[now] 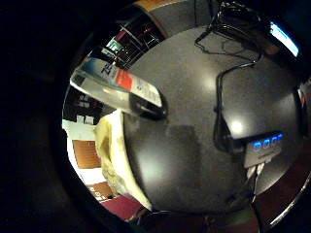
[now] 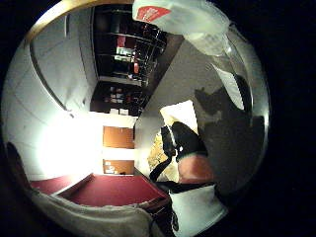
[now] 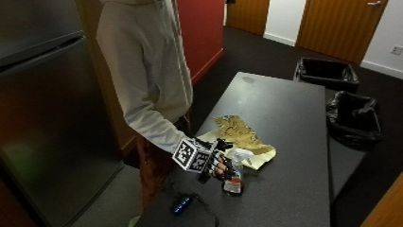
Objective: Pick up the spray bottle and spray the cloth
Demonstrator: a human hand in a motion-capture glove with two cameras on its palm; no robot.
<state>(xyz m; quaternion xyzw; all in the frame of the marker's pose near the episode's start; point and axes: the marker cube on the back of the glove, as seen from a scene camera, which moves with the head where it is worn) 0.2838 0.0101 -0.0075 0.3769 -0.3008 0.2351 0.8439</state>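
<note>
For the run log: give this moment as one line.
right hand: grips spray bottle | bottle: upright on table | cloth: beside it, flat

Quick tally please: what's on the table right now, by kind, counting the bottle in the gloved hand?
Spray bottle: 1, gripped by the right hand, base at the tabletop
Yellow cloth: 1, lying on the table beside the bottle
Hub with blue lights: 1, at the table's near end
Total: 3

Two lined bins [image 3: 327, 74] stand beside the table [image 3: 283, 109]
</note>
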